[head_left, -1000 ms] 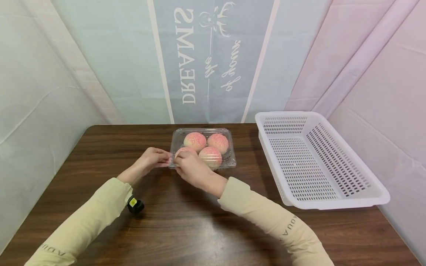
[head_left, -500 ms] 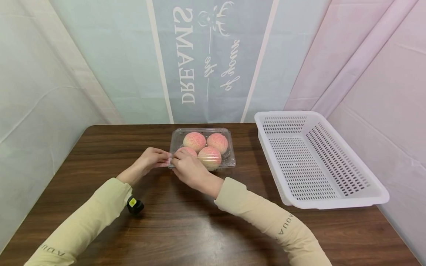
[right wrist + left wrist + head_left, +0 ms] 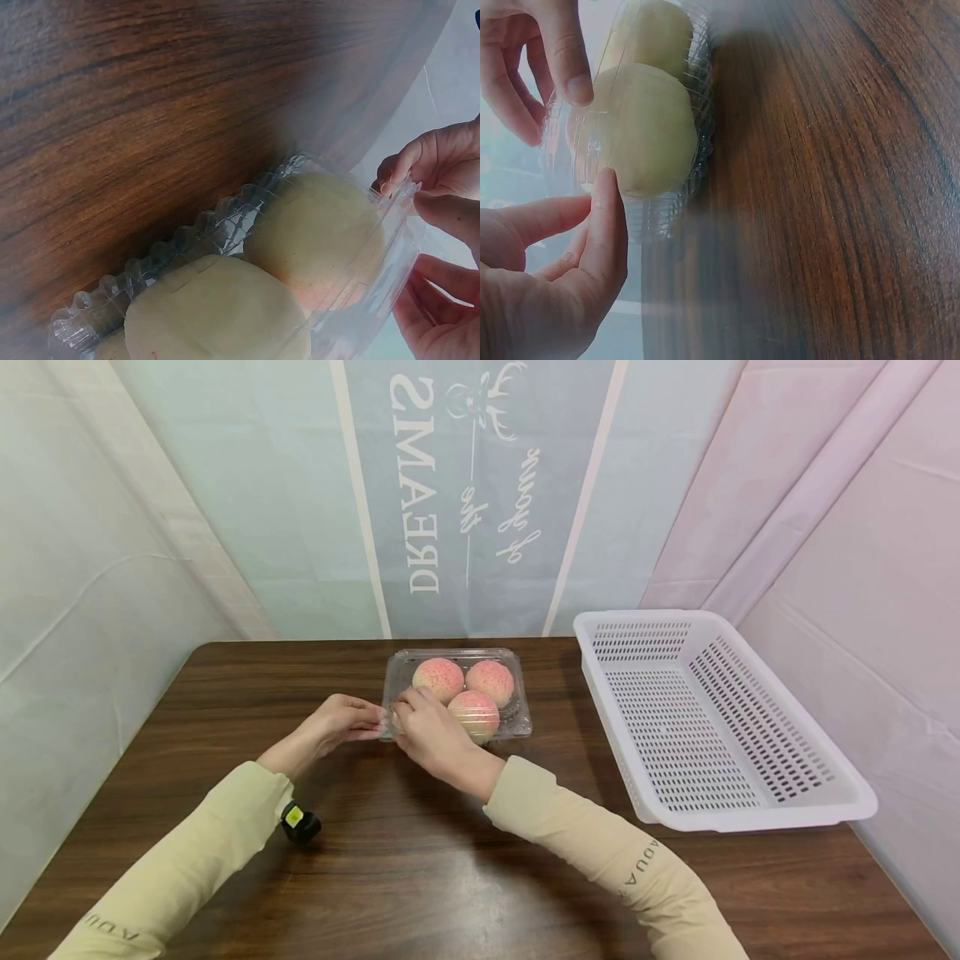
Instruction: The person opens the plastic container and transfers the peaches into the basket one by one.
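A clear plastic clamshell box stands at the back middle of the table, its lid down over pink-and-cream, peach-like balls. Three of them show in the head view; the right hand covers the front left part. My left hand pinches the box's front left corner between thumb and fingers. Over the lid at that same corner, my right hand grips the edge with curled fingers and thumb. In the left wrist view, the left fingertips meet at the rim, below the right hand.
A white perforated plastic basket stands on the right of the dark wooden table. A black wrist device hangs below the left sleeve. Behind the table is a printed cloth backdrop, with pale sheets on both sides.
The right hand has shifted slightly over the lid's front left corner, hiding the peach-like ball there. The left hand stays at the corner, its forearm slightly further left. Box and basket stay put.
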